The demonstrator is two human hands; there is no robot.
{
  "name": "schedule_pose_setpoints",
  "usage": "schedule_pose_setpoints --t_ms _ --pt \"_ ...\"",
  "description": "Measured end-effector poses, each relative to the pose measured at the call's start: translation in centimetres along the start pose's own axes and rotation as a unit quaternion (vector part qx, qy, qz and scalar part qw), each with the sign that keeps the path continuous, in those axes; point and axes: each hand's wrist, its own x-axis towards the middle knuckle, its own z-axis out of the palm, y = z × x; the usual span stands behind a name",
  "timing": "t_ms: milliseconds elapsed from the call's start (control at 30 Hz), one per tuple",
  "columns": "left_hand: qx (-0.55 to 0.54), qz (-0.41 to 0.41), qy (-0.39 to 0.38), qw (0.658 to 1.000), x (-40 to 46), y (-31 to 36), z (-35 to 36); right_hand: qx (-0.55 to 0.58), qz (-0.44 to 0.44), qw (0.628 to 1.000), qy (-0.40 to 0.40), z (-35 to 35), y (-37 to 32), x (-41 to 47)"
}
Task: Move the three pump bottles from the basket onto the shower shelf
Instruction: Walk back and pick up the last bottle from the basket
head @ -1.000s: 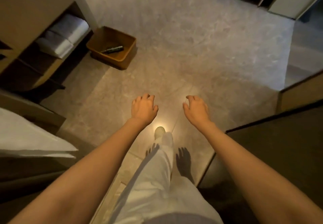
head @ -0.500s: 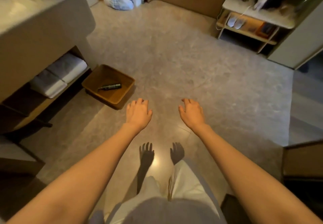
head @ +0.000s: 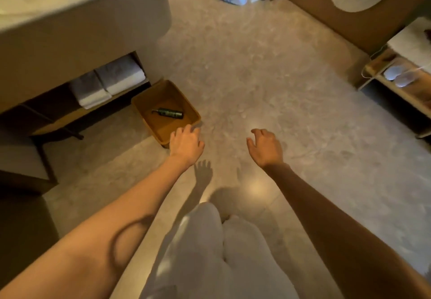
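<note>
Both hands had travelled forward across the floor [head: 268, 70] since the earlier frames, and the basket [head: 149, 102] now lay far closer to the left one. Largest of the risks, as I judged it, was the basket itself: it sat on the floor just off the corner of the vanity [head: 84, 25], its near corner hidden under the left hand [head: 185, 143], and a careless reach could have knocked or tipped it rather than entered it. Next, the shower shelf was nowhere in view, so the carry would have meant turning on a glossy floor where a footing slip seemed possible.

Only one pump bottle [head: 168, 113] showed, dark green, lying on its side near the basket's far-left wall; a hasty one-handed pinch might have rolled it or pressed the pump. It lay ahead and slightly left of the left hand, apart from it, not touched. That hand hovered with fingers loosely spread, holding nothing. Beside it, well clear of the basket, the right hand [head: 264, 148] hung half-curled and empty.
</note>
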Motion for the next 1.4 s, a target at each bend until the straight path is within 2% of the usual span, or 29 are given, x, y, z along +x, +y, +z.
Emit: schedule_pose_setpoints --t_ms 167,233,433,700,1000,1167,1400 --pt "-0.032 -0.079 -0.01 0.996 5.6 -0.5 -0.5 -0.037 -0.098 0.994 -0.019 0.4 -0.2 8.6" --pt "-0.044 -0.109 -0.015 0.993 8.1 -1.3 -0.6 -0.035 -0.119 0.991 -0.049 0.6 -1.1 12.4" --pt "-0.081 -0.192 -0.001 0.978 16.7 -4.7 -1.6 -0.051 -0.181 0.978 -0.088 0.9 -6.1 24.2" --pt "-0.137 -0.28 0.003 0.95 23.0 -9.2 -3.3 -0.084 -0.3 0.94 -0.137 1.0 -13.7 36.0" --pt "-0.16 -0.443 0.024 0.882 30.4 -12.5 -3.3 -0.138 -0.448 0.861 -0.196 3.8 -21.9 49.0" --pt "-0.186 -0.536 0.038 0.823 33.9 -12.8 -2.5 -0.162 -0.529 0.797 -0.242 6.0 -24.8 55.4" --pt "-0.238 -0.575 0.009 0.783 37.9 -13.5 2.9 -0.235 -0.606 0.718 -0.248 12.6 -27.0 59.9"
